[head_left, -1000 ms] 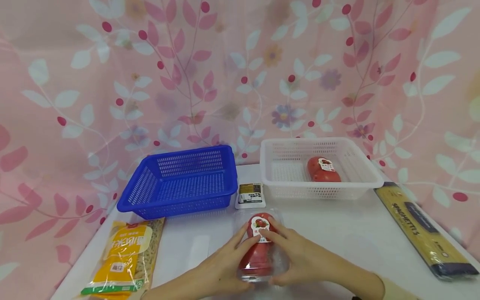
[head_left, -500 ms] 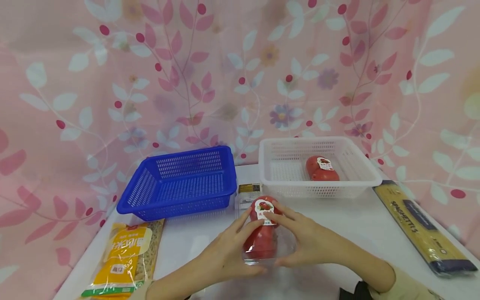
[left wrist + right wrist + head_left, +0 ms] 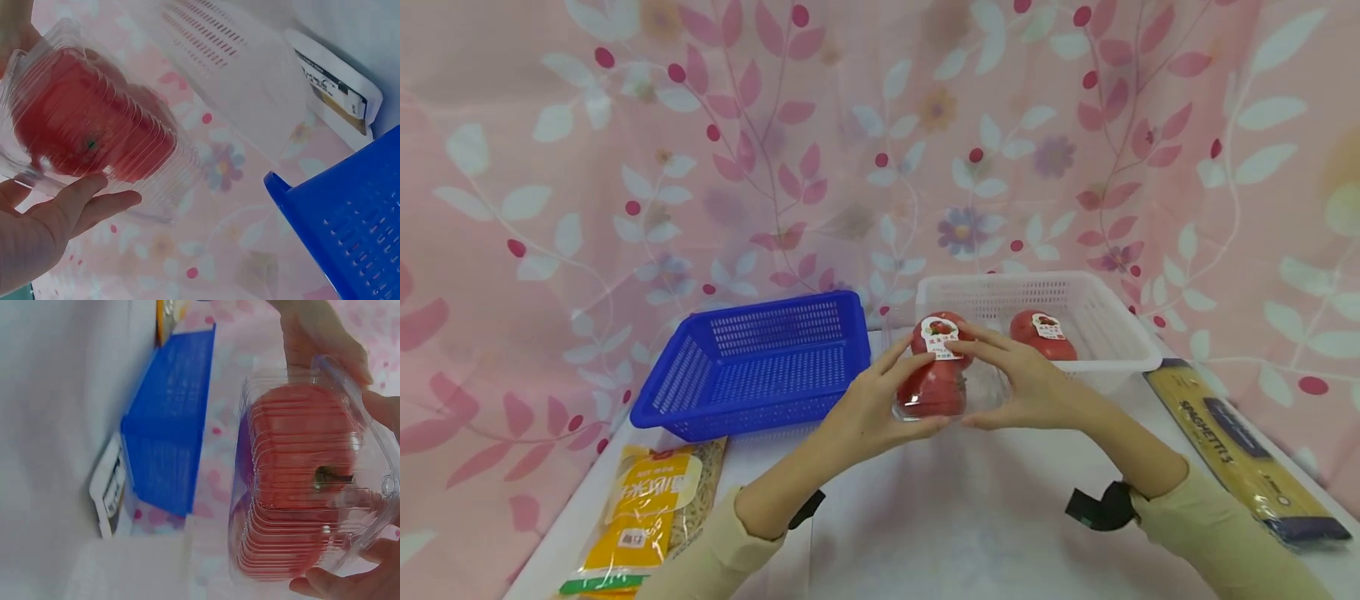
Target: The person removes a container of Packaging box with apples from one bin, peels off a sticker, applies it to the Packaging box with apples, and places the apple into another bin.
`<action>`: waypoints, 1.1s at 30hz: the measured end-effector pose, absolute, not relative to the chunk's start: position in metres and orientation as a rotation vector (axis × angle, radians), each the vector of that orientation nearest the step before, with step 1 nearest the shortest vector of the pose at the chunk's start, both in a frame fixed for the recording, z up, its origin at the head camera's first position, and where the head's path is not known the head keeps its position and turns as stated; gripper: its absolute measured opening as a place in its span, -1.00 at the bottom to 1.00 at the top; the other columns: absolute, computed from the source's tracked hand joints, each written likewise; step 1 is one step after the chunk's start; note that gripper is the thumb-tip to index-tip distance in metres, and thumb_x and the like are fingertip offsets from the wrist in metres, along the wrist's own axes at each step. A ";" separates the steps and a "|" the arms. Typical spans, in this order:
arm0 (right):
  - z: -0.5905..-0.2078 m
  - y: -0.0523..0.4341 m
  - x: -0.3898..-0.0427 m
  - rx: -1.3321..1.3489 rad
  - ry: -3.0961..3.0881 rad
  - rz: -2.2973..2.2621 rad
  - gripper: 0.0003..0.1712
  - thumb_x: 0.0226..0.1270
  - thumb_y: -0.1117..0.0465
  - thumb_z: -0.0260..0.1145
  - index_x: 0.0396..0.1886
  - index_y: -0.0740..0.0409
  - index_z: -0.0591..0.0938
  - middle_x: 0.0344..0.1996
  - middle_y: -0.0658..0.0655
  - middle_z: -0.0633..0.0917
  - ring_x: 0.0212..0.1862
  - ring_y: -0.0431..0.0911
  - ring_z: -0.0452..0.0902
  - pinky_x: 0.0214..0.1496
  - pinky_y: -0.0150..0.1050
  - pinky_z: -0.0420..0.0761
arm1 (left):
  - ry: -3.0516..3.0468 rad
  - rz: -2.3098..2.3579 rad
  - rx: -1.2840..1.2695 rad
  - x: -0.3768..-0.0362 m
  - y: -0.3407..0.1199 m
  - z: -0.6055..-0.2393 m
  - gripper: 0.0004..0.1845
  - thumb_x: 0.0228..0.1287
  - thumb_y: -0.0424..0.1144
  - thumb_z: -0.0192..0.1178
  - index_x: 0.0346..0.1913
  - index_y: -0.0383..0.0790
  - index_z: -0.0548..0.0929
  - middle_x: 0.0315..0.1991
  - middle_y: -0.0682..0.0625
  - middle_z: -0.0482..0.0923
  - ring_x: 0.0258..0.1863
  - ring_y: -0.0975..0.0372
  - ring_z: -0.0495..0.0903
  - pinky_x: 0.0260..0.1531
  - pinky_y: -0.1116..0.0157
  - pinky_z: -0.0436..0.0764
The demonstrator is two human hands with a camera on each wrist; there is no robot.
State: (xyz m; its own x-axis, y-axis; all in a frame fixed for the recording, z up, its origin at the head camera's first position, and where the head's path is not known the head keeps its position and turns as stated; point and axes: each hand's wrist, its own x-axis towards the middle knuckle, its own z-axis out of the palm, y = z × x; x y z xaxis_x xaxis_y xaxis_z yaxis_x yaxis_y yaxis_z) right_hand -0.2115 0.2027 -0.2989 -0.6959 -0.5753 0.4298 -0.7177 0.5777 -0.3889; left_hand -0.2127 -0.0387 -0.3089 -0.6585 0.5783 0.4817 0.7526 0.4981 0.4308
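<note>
A clear plastic box of red tomatoes (image 3: pixel 934 387) with a white label is held up between both hands, raised off the table. My left hand (image 3: pixel 872 408) grips its left side, fingers over the top and thumb along the near lower edge. On the other side my right hand (image 3: pixel 1037 385) grips the box the same way. Green stems show through the ribbed underside of the tomato box (image 3: pixel 294 450) in the right wrist view. In the head view the box overlaps the left front of the white basket (image 3: pixel 1112 365), where another tomato pack (image 3: pixel 1043 336) lies.
The blue basket (image 3: pixel 752 408) stands left of the hands. Before it lies a yellow bag of dry food (image 3: pixel 647 517); a spaghetti pack (image 3: pixel 1240 450) lies at the right. A small white packet (image 3: pixel 337 87) beside the blue basket shows in the left wrist view.
Both hands have lifted the tomato box off the table and moved it forward and up, slightly right, toward the white basket. The small packet is now hidden in the head view.
</note>
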 end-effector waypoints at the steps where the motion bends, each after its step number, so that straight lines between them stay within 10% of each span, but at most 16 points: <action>1: -0.296 0.205 -0.216 1.069 -2.552 0.787 -0.10 -0.11 -0.22 0.43 0.29 -0.12 0.35 0.34 0.11 0.23 0.27 0.11 0.21 -0.04 0.10 0.50 | -2.470 -0.922 -1.118 -0.218 -0.036 -0.307 -0.25 -0.03 0.18 0.29 0.26 -0.01 0.38 0.38 -0.08 0.10 0.13 0.10 0.42 -0.15 0.26 0.56; 33: -0.344 0.259 -0.338 0.819 -2.728 1.108 -0.18 0.04 0.06 0.42 0.31 0.13 0.32 0.34 0.23 0.13 0.31 0.19 0.01 0.16 0.29 0.16 | -2.617 -0.891 -0.987 -0.357 0.047 -0.344 -0.41 0.05 0.14 0.26 0.14 -0.04 0.50 0.20 -0.07 0.34 0.02 0.13 0.45 -0.14 0.26 0.56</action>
